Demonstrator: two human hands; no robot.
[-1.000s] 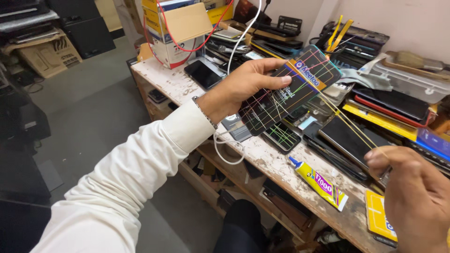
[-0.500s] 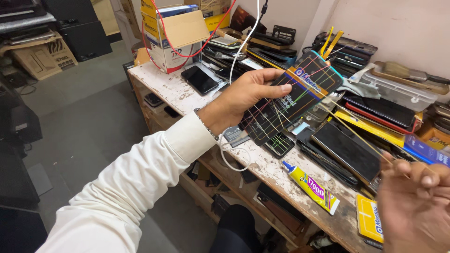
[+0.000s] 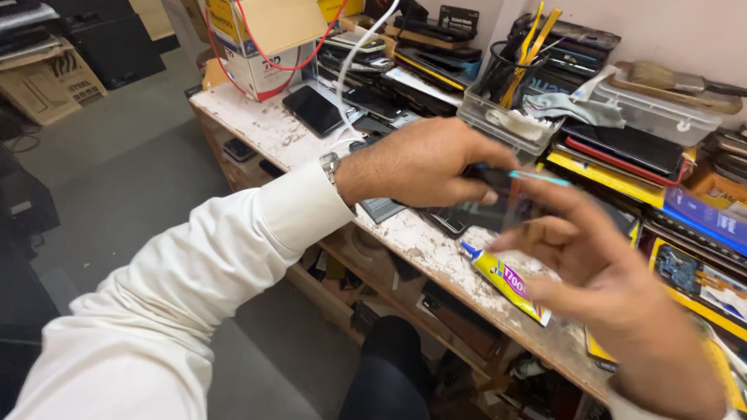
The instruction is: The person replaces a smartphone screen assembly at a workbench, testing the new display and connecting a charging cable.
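My left hand (image 3: pixel 420 163), in a white sleeve with a wristwatch, grips a dark flat phone panel (image 3: pixel 498 208) low over the worn white workbench (image 3: pixel 272 132). The panel is blurred, and a teal band shows along its top edge. My right hand (image 3: pixel 607 280) reaches in from the lower right. Its index finger lies over the panel's near end and its thumb sits under it, pinching it. A yellow glue tube (image 3: pixel 506 284) lies on the bench just below both hands.
A black phone (image 3: pixel 311 109) and a white cable (image 3: pixel 350 70) lie at the bench's far left, beside a cardboard box (image 3: pixel 264 39). Stacked phones, a clear plastic tub (image 3: pixel 506 117), a mesh holder with yellow tools (image 3: pixel 521 54) and a blue box (image 3: pixel 708 218) crowd the back and right.
My left hand has lowered the banded panel from up in the air to just above the bench. My right hand came in from the right and closed on its near end.
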